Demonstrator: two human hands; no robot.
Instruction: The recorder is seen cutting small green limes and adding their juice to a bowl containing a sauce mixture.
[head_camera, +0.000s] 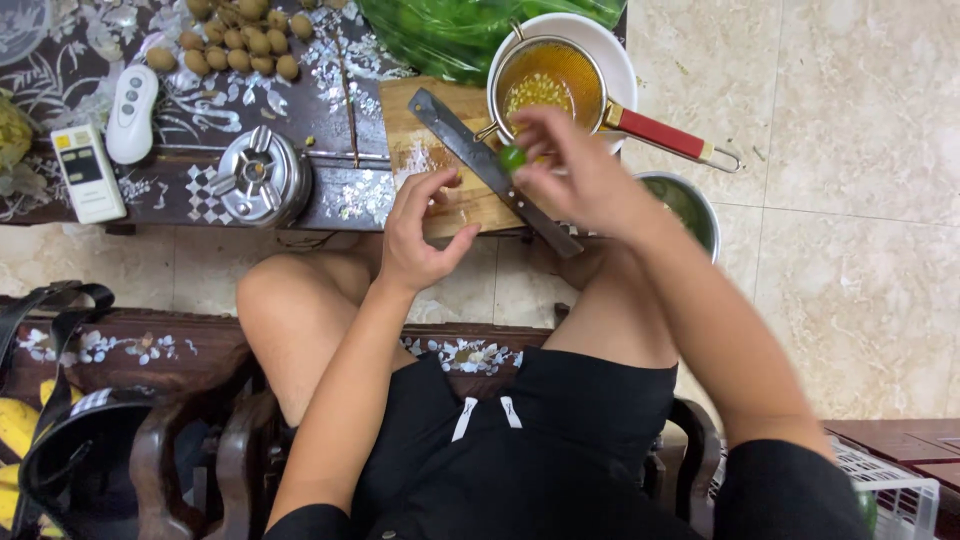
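We look down on a dark inlaid surface that runs across the top of the view, with pale tiled floor around and below it and a dark wooden seat under the bare knees. A green plastic bag lies at the far edge of the surface, and just below it stands a white bowl with a wire strainer resting in it; the strainer holds small pale seeds, and its red handle sticks out to the right over the floor. A wooden cutting board lies at the near edge of the surface, and a long dark knife rests slantwise across it, the handle end reaching past the board's edge toward us. A metal bowl with greenish contents sits on the floor, partly hidden behind the right forearm. Further left we see a round metal ashtray, two remote controls and a heap of small brown fruits. The right hand is curled, its fingertips pinched on a small green lime, held just above the knife and beside the strainer's rim. The left hand hangs loosely half open over the board's near edge, holding nothing, close beside the knife.
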